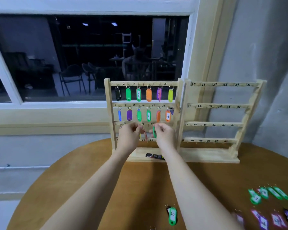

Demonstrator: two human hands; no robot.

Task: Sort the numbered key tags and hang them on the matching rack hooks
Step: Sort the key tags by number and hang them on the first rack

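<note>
A wooden key rack (108, 97) stands at the table's far edge, its top two rows hung with coloured tags numbered 1 to 12. Both hands are raised to the third row. My left hand (129, 135) pinches something small near a red tag (145, 134) hanging beside it. My right hand (165, 134) pinches a green tag (154, 132) at hook 17. A second rack (244, 113), numbered 25 to 48, stands to the right with bare hooks. A green tag marked 20 (172, 215) lies on the table near me.
Several green tags (266, 195) and purple tags (264, 220) lie scattered at the table's right front. A dark packet (154, 156) rests on the left rack's base. The round wooden table (90, 180) stands against a wall under a dark window.
</note>
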